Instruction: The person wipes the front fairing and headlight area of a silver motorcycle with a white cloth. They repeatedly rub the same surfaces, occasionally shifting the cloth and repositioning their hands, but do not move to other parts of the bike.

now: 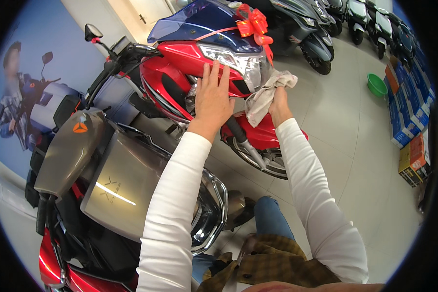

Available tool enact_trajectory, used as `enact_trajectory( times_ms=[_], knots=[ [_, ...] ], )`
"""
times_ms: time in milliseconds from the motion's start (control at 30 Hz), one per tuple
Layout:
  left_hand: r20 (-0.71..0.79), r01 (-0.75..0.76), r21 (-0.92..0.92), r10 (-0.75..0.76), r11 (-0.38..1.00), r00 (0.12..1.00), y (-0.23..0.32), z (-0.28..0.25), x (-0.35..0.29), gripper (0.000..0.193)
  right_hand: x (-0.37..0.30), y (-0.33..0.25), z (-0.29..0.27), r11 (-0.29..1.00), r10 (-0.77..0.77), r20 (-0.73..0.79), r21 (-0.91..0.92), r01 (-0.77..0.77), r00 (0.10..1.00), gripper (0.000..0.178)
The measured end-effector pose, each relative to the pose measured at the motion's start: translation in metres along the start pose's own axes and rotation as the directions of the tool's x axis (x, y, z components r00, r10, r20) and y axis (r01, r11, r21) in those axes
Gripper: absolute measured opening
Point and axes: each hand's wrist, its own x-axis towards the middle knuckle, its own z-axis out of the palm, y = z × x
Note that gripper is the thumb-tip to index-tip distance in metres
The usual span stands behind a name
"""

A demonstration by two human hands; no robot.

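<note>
A red motorcycle (180,52) with a tinted windscreen (199,27) stands ahead of me, a red ribbon bow (252,23) tied at its front. My left hand (212,100) lies with fingers stretched out on the red fairing, just below the headlight (221,54). In my right hand (279,106) is a crumpled pale cloth (269,96), held by the front of the motorcycle near the headlight's lower end. The cloth hides most of those fingers. Below it are the red front fender (258,130) and the wheel.
A bronze-grey scooter (126,180) stands close on my left, its chrome guard (224,194) near my legs. Dark scooters (301,29) line the back. On the right are stacked blue boxes (408,114), an orange and yellow box (413,160) and a green basin (376,85).
</note>
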Motion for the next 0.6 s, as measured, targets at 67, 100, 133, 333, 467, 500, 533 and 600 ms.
enact_trajectory(
  times_ms=[67, 100, 133, 333, 467, 500, 533, 600],
  knots=[
    [0.003, 0.001, 0.016, -0.001, 1.000, 1.000, -0.001, 0.000, 0.000, 0.092, -0.016, 0.008, 0.004, 1.000, -0.007, 0.000, -0.009, 0.007, 1.000, 0.034],
    [0.020, 0.004, 0.031, -0.005, 1.000, 1.000, -0.001, 0.000, 0.000, 0.091, -0.025, 0.011, 0.006, 1.000, -0.010, -0.027, -0.018, 0.009, 1.000, 0.033],
    [0.029, 0.013, 0.033, -0.014, 0.999, 0.999, 0.000, 0.000, 0.000, 0.091, -0.033, 0.013, 0.011, 1.000, -0.007, -0.081, 0.011, 0.007, 0.997, 0.026],
    [0.034, 0.045, 0.050, -0.046, 0.998, 0.998, 0.001, -0.003, -0.001, 0.086, -0.064, 0.014, 0.036, 0.998, 0.002, -0.094, -0.060, -0.008, 0.996, 0.022],
    [0.075, 0.049, 0.071, -0.055, 0.996, 0.996, -0.001, -0.001, -0.008, 0.077, -0.078, 0.015, 0.044, 0.995, 0.042, -0.049, -0.085, -0.046, 0.998, 0.026],
    [0.089, 0.046, 0.082, -0.053, 0.996, 0.995, -0.002, -0.001, -0.012, 0.076, -0.083, 0.016, 0.044, 0.994, 0.054, -0.057, -0.093, -0.059, 0.997, 0.026],
    [0.108, 0.049, 0.066, -0.055, 0.997, 0.993, -0.002, -0.001, -0.015, 0.075, -0.087, 0.016, 0.043, 0.994, 0.055, -0.036, -0.093, -0.059, 0.998, 0.024],
    [0.112, 0.056, 0.069, -0.063, 0.996, 0.992, -0.005, -0.003, -0.021, 0.076, -0.094, 0.017, 0.034, 0.997, 0.026, 0.039, -0.080, -0.023, 0.999, 0.022]
  ],
)
